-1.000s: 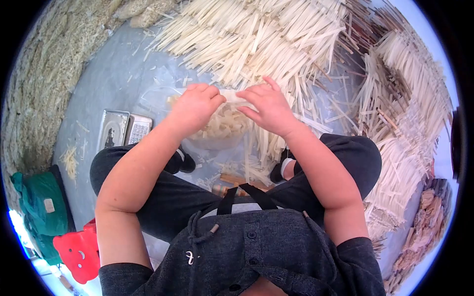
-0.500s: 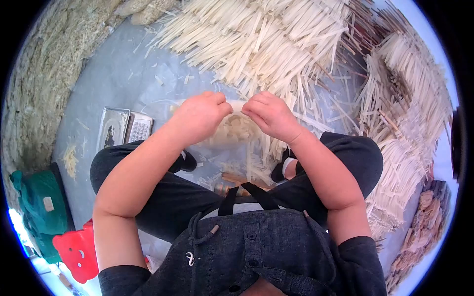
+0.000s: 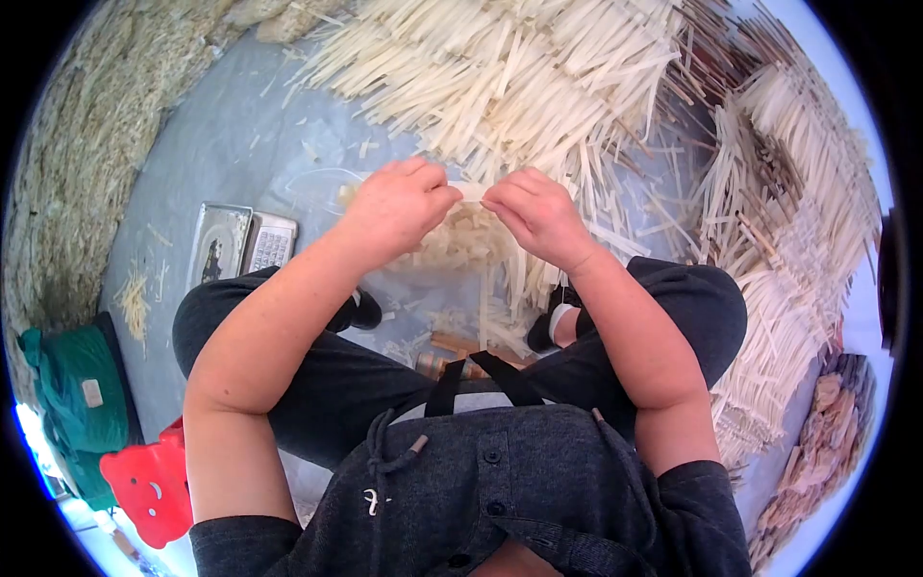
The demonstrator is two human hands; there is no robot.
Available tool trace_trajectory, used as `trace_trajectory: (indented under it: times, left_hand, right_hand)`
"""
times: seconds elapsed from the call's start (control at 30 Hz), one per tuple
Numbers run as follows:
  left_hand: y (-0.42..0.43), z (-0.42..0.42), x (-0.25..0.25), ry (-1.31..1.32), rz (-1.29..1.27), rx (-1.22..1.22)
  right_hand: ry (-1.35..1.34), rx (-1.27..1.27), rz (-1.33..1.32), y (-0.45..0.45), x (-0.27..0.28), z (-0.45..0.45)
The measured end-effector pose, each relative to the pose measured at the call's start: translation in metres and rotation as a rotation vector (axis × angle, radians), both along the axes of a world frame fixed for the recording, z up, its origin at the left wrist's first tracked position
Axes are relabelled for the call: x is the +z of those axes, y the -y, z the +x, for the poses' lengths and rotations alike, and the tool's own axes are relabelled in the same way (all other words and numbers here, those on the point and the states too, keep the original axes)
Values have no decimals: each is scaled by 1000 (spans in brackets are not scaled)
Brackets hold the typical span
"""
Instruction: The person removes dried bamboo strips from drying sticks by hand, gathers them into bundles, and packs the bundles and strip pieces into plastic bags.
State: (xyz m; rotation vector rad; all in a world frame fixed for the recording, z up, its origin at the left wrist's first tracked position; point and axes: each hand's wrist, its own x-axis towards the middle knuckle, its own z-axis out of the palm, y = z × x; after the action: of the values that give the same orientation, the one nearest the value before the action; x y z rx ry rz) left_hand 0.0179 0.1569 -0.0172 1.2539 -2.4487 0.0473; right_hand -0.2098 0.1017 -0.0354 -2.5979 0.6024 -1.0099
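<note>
Between my two hands stretches the rim of a clear plastic bag (image 3: 470, 192), pinched at both sides. My left hand (image 3: 399, 207) has its fingers closed on the left part of the rim, and my right hand (image 3: 538, 213) pinches the right part. Below the hands, pale curled strips (image 3: 461, 242) show through the bag. A large heap of long pale flat strips (image 3: 519, 87) lies just beyond my right hand.
A scale with a metal tray (image 3: 221, 242) and keypad stands at the left on the grey floor sheet (image 3: 279, 125). A green bag (image 3: 82, 404) and a red bear-shaped object (image 3: 151, 489) sit lower left. More strips (image 3: 760, 327) are piled right. Brown pieces (image 3: 829, 433) lie lower right.
My right hand has closed from spread fingers to a pinch. Both hands dipped and then rose a little, with the bag rim between them.
</note>
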Motion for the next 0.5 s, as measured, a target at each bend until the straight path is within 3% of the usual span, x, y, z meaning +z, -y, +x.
trace_trajectory:
  times: [0.33, 0.5]
  left_hand:
    - [3, 26, -1, 34, -20, 11]
    - [3, 55, -2, 87, 72, 137]
  right_hand:
    - [-4, -14, 23, 7, -5, -2]
    - [13, -15, 21, 10, -9, -4]
